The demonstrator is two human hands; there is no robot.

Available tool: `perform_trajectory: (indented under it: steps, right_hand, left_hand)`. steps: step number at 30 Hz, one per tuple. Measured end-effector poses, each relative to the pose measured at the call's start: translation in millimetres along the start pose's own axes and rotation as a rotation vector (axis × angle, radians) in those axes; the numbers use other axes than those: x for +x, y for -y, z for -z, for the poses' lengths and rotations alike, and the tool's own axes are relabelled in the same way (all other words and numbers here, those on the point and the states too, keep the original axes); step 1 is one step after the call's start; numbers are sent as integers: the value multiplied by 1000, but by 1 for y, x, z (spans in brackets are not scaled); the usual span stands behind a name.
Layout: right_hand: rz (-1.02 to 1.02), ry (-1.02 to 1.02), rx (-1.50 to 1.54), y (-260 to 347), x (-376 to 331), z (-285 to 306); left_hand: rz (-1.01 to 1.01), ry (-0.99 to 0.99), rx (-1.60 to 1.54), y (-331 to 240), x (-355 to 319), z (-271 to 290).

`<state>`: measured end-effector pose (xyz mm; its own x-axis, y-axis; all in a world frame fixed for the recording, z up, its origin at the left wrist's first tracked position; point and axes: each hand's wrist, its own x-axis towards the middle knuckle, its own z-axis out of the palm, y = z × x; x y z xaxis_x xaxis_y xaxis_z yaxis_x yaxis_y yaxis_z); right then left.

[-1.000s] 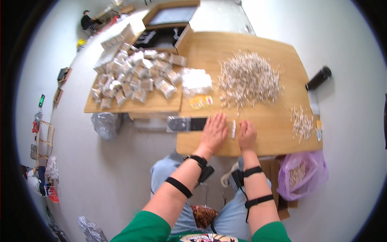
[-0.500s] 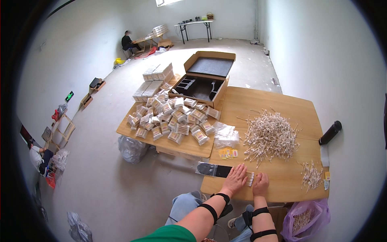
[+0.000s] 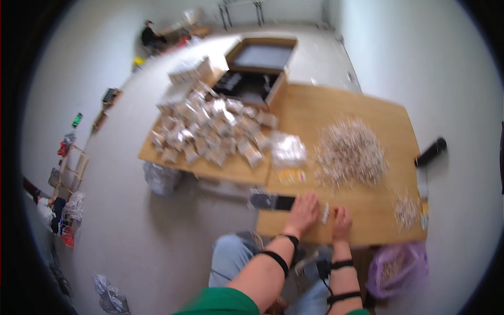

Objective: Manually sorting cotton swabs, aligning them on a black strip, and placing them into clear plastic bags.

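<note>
My left hand [image 3: 304, 214] lies over a row of cotton swabs, its fingers stretched forward though softened by blur. White swab tips [image 3: 326, 213] stick out at its right side. From under the same hand a flat black strip [image 3: 284, 202] runs left, its end inside a clear plastic sleeve [image 3: 261, 200] that overhangs the table edge. Just right of the swab tips is my right hand [image 3: 342, 223], closed with curled fingers; whatever it may hold is hidden. Beyond both hands a big heap of loose swabs [image 3: 350, 153] covers part of the wooden table [image 3: 299, 113].
Packed swab bags [image 3: 210, 131] crowd the left table, near an open cardboard box [image 3: 275, 94]. Clear bags [image 3: 288, 150] and yellow cards [image 3: 291, 176] lie past my left hand. Right: a smaller swab pile [image 3: 406, 212], black cylinder [image 3: 431, 152], hanging purple bag [image 3: 397, 270]. Two people sit farther off.
The whole view has shifted and blurred, with the table now higher and slightly left. Less of the swab row shows between my hands. My right hand stays closed beside it.
</note>
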<state>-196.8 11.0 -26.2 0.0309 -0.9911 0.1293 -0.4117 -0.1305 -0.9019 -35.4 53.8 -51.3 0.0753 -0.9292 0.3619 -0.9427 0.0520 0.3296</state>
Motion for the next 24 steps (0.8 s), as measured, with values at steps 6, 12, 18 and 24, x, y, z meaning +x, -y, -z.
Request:
perform_trajectory:
  steps: [6, 12, 18, 24]
  right_hand:
    - [213, -55, -61, 32, -12, 1]
    - [316, -71, -150, 27, -18, 4]
    - [333, -59, -215, 26, -22, 2]
    - [355, -29, -240, 27, -20, 2]
  left_hand:
    - [89, 139, -4, 2, 17, 23]
    - [95, 185, 35, -7, 10, 13]
    - [96, 187, 57, -9, 6, 13]
    - [107, 224, 116, -8, 9, 16]
